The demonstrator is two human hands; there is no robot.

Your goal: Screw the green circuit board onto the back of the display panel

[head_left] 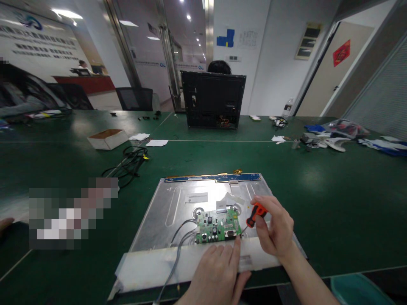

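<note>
Here the right hand (275,231) is clenched round an orange-handled screwdriver (253,216), tip angled down to the right corner of the green circuit board (218,226). The left hand (219,271), fingers flat and released, presses just below the board, apparently steadying the metal panel (178,199) under it.

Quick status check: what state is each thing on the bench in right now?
Metal panel: flat on the green table, back up.
Circuit board: on the panel, wires attached.
Screwdriver: gripped in right hand, tip at the board's corner.
Left hand: fingertips at the board's edge.
Computer case: upright, side open.
Cardboard box: open.
</note>
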